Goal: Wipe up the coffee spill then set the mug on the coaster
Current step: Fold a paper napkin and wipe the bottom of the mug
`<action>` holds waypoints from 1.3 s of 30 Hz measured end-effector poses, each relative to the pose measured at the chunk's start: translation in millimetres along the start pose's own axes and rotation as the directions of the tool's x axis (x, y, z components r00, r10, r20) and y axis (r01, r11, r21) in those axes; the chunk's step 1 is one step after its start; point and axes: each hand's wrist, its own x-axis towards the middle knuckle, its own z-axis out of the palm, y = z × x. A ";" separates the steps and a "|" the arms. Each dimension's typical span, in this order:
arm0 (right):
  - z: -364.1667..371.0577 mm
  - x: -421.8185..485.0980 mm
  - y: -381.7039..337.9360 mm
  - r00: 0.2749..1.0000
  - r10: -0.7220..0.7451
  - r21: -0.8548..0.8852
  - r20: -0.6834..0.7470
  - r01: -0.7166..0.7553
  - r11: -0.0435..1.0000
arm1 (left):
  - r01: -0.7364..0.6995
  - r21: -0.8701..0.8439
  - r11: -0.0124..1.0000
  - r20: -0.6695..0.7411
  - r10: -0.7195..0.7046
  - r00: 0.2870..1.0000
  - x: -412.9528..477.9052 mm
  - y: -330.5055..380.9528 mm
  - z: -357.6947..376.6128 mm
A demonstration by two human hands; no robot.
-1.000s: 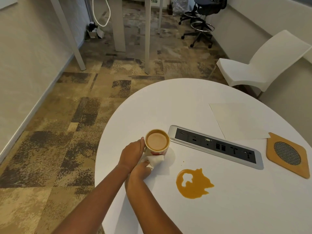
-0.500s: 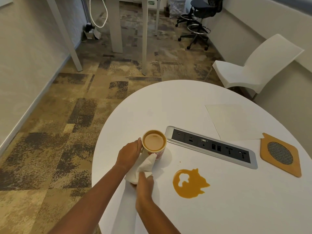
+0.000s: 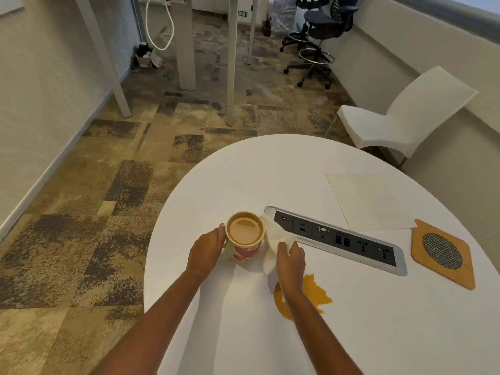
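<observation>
A mug with red marks on its side, full of milky coffee, stands on the white round table. My left hand grips the mug's left side. My right hand holds a white tissue just right of the mug, and the tissue touches the mug's wall. An orange-brown coffee spill lies on the table in front, partly hidden under my right forearm. A wooden coaster with a dark mesh centre sits at the right edge.
A silver power-socket strip is set into the table between the mug and the coaster. A pale sheet of paper lies behind it. A white chair stands beyond the table, with desk legs and office chairs farther back.
My right hand carried the tissue from the mug's front-left round to its right side, crossing above the spill. My left hand kept its hold on the mug.
</observation>
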 end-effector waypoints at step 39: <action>67.9 99.2 -91.5 0.373 0.374 -0.442 0.849 0.113 0.890 | 0.093 -0.189 0.978 -0.125 -0.118 0.985 -6.3 7.7 8.2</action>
